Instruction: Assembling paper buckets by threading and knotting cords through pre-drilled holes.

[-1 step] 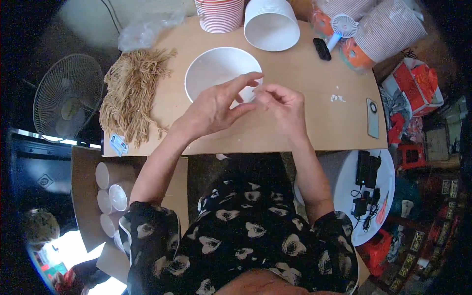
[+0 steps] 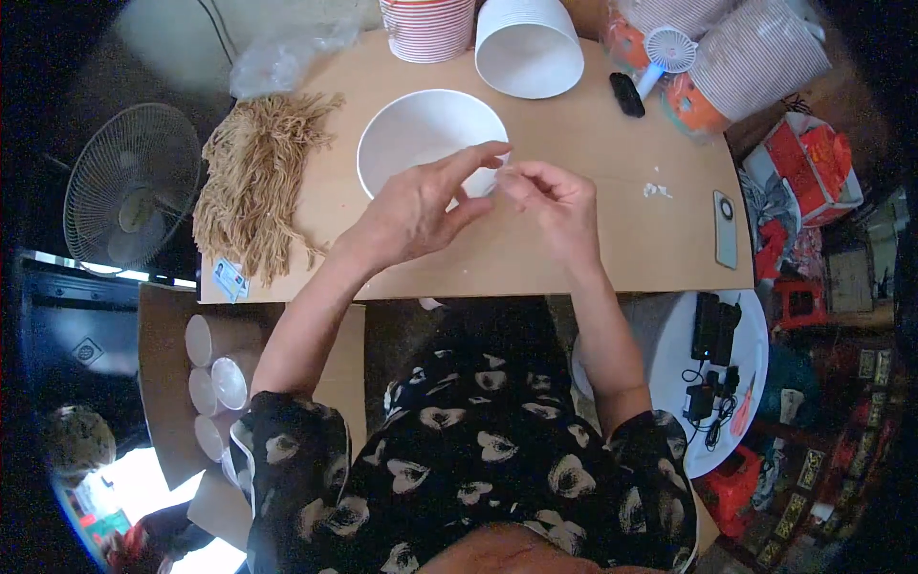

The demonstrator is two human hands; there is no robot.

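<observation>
A round white bowl or tub point(image 2: 406, 134) stands on the cardboard-topped table, its mouth facing up. Over its near right rim reaches my left hand point(image 2: 421, 203), fingers and thumb spread apart, with nothing visible between them. My right hand point(image 2: 557, 206) is just to the right, thumb and forefinger pinched close to the left fingertips. Whatever the pinch holds is too small to make out. A bundle of tan yarn strands point(image 2: 258, 182) lies left of the bowl.
Stacked white tubs point(image 2: 531, 62) and red-striped tubs point(image 2: 430, 29) stand at the back. Bagged tubs point(image 2: 755, 72), a small handheld fan point(image 2: 669, 53) and a phone point(image 2: 725, 230) are on the right. White scraps point(image 2: 658, 190) lie nearby. A large fan point(image 2: 134, 191) stands left.
The white bowl sits very slightly further left and back. Both hands keep almost the same pose, the right one shifting only a touch.
</observation>
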